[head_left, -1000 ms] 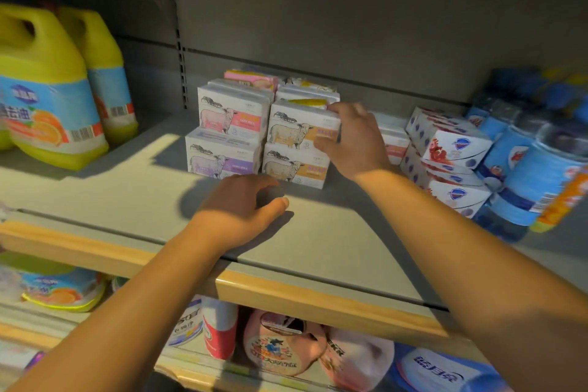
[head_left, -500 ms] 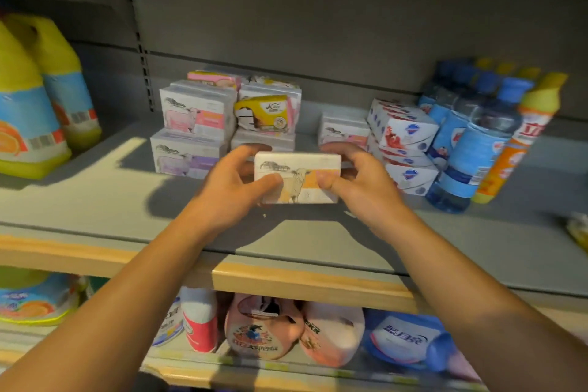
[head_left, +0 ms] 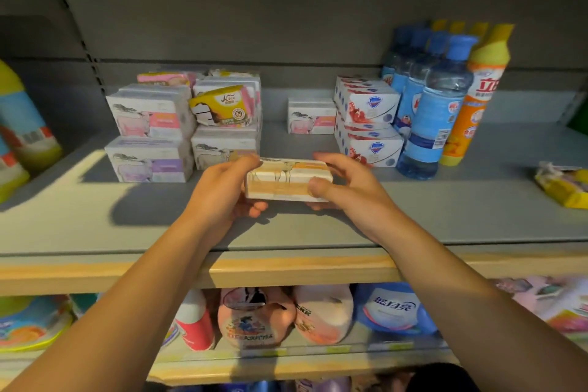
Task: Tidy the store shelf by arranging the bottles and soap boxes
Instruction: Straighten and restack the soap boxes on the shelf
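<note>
Both hands hold one soap box (head_left: 288,181) with orange print, lifted just above the grey shelf (head_left: 95,216) near its front middle. Left hand (head_left: 224,192) grips the box's left end, thumb on top, fingers curled under. Right hand (head_left: 345,186) grips the right end, thumb pressed on the front face, fingers over the back. Behind and to the left, a stack of soap boxes (head_left: 183,127), two high, with a yellow pack (head_left: 219,105) tilted among them. One single soap box (head_left: 311,116) sits alone at the back. Just right of it, a stack of red-and-white soap boxes (head_left: 367,121), touching a row of blue bottles (head_left: 429,105). An orange bottle with a yellow cap (head_left: 474,95) stands beside those. Yellow jugs (head_left: 22,134) at far left.
</note>
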Demonstrator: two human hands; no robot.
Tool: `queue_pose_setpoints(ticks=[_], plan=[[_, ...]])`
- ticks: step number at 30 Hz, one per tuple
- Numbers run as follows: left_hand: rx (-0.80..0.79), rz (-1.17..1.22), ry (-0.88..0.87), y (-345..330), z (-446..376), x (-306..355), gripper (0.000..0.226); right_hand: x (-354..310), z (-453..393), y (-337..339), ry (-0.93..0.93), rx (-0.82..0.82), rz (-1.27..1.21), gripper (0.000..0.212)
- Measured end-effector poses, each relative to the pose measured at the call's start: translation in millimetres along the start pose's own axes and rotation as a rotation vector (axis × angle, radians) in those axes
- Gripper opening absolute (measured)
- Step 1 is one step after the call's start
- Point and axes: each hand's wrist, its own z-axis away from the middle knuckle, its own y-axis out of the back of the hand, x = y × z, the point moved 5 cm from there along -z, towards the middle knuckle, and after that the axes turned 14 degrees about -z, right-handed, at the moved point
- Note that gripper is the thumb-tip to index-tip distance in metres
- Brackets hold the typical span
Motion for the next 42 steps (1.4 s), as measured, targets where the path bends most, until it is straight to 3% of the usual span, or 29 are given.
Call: queue_pose_setpoints(ticks=[5,10,14,19,27,34,36,38,42], plan=[[0.058,-0.087,0.013,0,-3,-4,0.046,3,-3,3,-0.04,0.063,-0.014,0.02],[-0.001,-0.026,-0.053,-2,-1,-3,0.035,2,-3,4,-0.01,0.019,-0.007,0.045],[-0.01,0.017,-0.108,0,1,-6,0.024,-4,0,3,0.089,0.029,0.005,0.033],[0.04,-0.152,-0.191,-1,7,-3,0.02,-8,5,-1,0.186,0.01,0.12,0.063],[0.021,-0.223,-0.401,-5,23,16,0.03,-17,11,-3,0.385,0.107,0.449,0.065],[0.086,-0.282,-0.405,-2,23,15,0.043,-22,14,-3,0.459,0.115,0.502,0.064],[0.159,-0.411,-0.443,-3,22,17,0.053,-22,13,-3,0.431,0.097,0.479,0.062],[0.22,-0.684,-0.546,-9,24,22,0.058,-23,13,-3,0.411,0.078,0.491,0.059],[0.222,-0.981,-0.68,-25,18,33,0.047,-28,13,10,0.35,0.073,0.579,0.058]])
